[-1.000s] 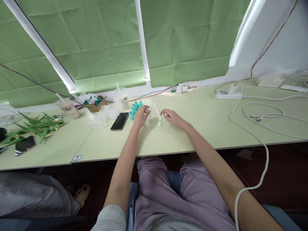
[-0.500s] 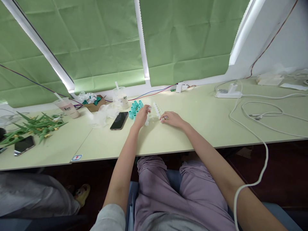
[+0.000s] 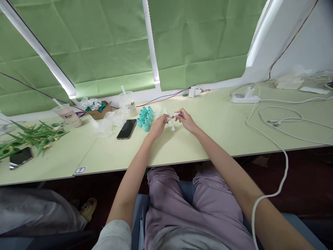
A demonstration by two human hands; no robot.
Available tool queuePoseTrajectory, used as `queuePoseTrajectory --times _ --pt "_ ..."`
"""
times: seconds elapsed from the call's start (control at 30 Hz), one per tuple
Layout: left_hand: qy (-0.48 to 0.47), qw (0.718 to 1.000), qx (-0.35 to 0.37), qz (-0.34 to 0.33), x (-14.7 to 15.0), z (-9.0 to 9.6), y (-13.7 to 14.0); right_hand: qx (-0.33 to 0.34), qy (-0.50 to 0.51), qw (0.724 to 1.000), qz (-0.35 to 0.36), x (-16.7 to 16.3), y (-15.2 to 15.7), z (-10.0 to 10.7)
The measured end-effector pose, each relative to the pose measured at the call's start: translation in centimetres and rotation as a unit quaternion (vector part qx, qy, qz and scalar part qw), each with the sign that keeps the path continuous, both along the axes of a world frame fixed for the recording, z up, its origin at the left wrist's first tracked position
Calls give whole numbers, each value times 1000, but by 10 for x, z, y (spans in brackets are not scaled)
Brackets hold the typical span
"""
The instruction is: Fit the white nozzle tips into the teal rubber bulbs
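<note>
Over the table (image 3: 197, 146) my two hands are close together with fingertips pinched. My right hand (image 3: 187, 121) grips a small white plastic piece (image 3: 177, 114). The fingers of my left hand (image 3: 158, 126) are closed on another small whitish piece (image 3: 168, 118), partly hidden by the fingers. Between and just below the hands lie more white pieces (image 3: 173, 128), too small to make out in detail. Left of my left hand stands a cluster of teal vase-shaped pieces (image 3: 146, 126) with round openings on top.
A black phone (image 3: 126, 129) lies left of the teal pieces. Beyond it are crumpled clear plastic (image 3: 108, 125), a drink cup (image 3: 128, 106) and a cardboard box (image 3: 100, 111). Green artificial leaves (image 3: 41, 137) lie far left. A power strip (image 3: 245, 99) and white cable (image 3: 284, 149) occupy the right.
My right hand has risen from the table and come toward the left, now with a white piece in it. My left hand has shifted right, away from the teal pieces.
</note>
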State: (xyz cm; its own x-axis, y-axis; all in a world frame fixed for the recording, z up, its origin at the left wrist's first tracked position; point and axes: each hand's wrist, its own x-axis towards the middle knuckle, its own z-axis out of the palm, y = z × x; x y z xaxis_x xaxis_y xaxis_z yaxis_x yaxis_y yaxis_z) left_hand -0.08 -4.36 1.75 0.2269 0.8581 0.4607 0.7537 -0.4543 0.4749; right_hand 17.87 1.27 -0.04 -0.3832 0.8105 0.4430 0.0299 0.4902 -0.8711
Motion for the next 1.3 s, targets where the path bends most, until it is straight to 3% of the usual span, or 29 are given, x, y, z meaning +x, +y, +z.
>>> queuePoseTrajectory --times 0.13,0.3,0.67,0.93,1.3 --pt "0 1000 2 -5 4 0 -2 21 -7 999 -47 -1 -1 3" --pt "-11 1000 9 -8 5 0 -1 -30 -4 999 -12 5 1 5" --pt "-13 1000 -4 -6 4 -10 8 -43 -52 998 12 5 0 0" --pt "-42 999 -7 5 12 -15 6 -56 -5 996 64 6 0 0" --pt "14 1000 12 17 17 -17 5 -95 21 994 50 3 -6 1"
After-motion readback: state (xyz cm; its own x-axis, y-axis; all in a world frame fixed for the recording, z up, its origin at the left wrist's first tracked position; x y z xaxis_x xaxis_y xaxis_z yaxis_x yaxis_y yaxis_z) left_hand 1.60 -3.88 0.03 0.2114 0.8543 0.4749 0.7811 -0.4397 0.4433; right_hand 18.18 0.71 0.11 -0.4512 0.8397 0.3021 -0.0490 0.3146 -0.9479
